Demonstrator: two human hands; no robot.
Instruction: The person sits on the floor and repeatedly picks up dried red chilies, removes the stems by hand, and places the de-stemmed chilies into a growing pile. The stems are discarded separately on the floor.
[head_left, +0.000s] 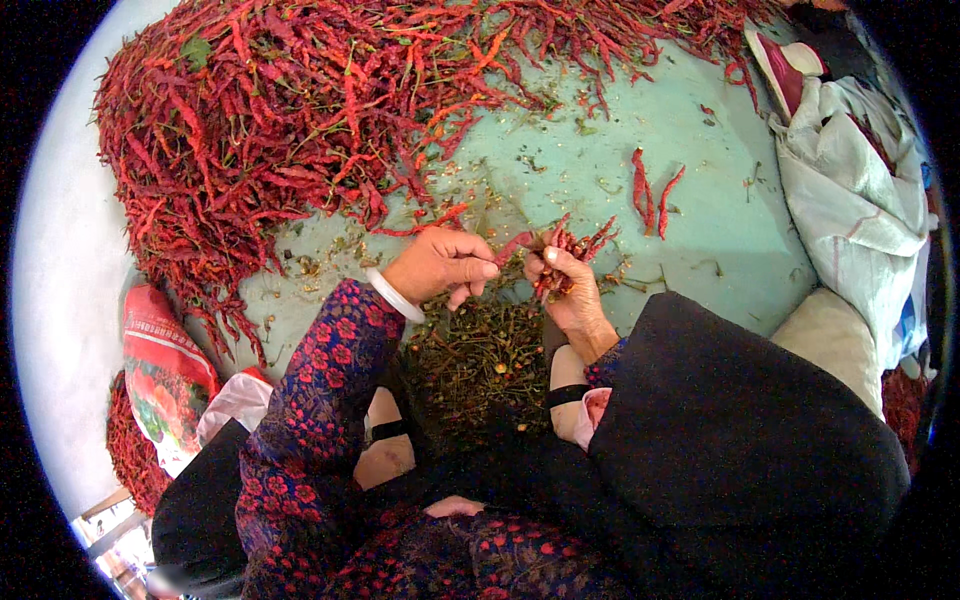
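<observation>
Head view. My left hand (445, 265) is at the centre of the frame, slightly left of the midline. Its thumb and index finger are close together at the near end of a single red chili pepper (515, 246); I cannot tell whether the fingertips grip it. A white bracelet (396, 296) encircles my left wrist, adjacent to the cuff of a dark blue sleeve (335, 365) with a red floral pattern.

My right hand (578, 300) is just right of centre. Its thumb and curled fingers clamp a bunch of red chili peppers (572, 250), whose ends project upward and to the right.

Below both hands, at lower centre, a heap of greenish-brown stems (478, 370) lies between my feet, which carry black straps (388, 430).

A large pile of red chili peppers (270, 140) fills the upper left and extends along the top edge. Two loose chili peppers (642, 190) lie side by side, right of upper centre, on the pale green ground surface (735, 245). Small debris is scattered between pile and hands.

At the left edge stands a red-and-white printed bag (165, 350). At the right edge is a whitish sack (850, 190); above it is a dark red shoe (782, 75).
</observation>
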